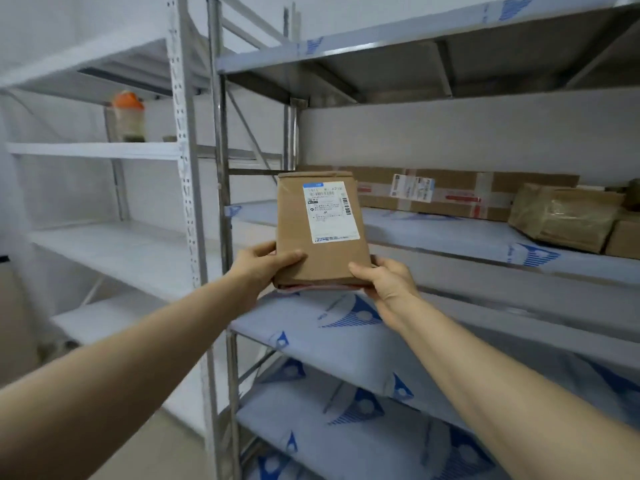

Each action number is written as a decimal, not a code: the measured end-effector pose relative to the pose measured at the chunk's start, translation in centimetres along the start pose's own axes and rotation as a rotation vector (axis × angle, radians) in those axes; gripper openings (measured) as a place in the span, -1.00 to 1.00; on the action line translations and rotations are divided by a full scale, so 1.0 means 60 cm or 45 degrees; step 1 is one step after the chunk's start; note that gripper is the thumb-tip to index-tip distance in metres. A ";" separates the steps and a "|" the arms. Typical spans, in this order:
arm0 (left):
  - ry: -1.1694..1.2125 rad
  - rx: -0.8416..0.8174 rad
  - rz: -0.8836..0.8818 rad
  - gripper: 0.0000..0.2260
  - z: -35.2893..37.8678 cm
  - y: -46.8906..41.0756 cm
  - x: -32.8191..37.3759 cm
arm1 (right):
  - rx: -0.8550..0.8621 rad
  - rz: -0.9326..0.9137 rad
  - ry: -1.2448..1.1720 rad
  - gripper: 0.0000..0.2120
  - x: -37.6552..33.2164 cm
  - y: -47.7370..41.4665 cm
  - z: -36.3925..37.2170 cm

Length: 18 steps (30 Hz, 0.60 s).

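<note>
I've got the brown parcel [320,230] up in front of me, both arms stretched out, and it sits right between my two hands. My left hand [263,263] grips its lower left corner, thumb laid across the front face, fingers wrapped behind out of sight. My right hand [386,277] grips the lower right corner, thumb pressed on the front near the bottom edge, fingers curled round the side. The parcel stands nearly upright, tipped a little to the right, its white shipping label [330,211] facing me on the upper right of the front. The print on it is too blurred to read. A strip of red shows under the bottom edge, between my hands.

The parcel is in the air, just ahead of the left end of the steel rack [221,188], level with the middle shelf [433,233] with its blue-printed film. It touches no shelf. Further back on that shelf lies a long taped carton [460,194], and to the right a taped bundle [564,216]. Off to the left, on the white rack [93,150], stands an orange-lidded jar [128,116].
</note>
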<state>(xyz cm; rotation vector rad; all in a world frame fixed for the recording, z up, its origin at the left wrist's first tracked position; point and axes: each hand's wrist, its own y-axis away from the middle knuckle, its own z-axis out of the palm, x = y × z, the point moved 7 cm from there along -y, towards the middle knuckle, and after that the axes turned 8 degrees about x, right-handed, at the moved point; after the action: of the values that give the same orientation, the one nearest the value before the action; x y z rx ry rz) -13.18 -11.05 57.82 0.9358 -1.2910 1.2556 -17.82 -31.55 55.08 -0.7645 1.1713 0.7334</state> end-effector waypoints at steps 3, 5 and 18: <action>-0.101 0.137 -0.065 -0.71 -0.121 0.025 -0.026 | -0.145 0.091 0.012 -0.82 0.062 0.046 0.100; -0.125 0.234 -0.085 -0.69 -0.203 0.037 -0.044 | -0.218 0.157 0.038 -0.79 0.101 0.077 0.167; -0.343 0.730 -0.307 -0.66 -0.779 0.097 -0.126 | -0.671 0.387 0.253 -0.74 0.349 0.273 0.699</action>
<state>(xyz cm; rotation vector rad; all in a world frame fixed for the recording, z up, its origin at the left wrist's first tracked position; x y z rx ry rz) -10.45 34.62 44.38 1.6639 -0.9842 1.3630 -5.00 14.37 41.35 -1.1285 1.3047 1.2723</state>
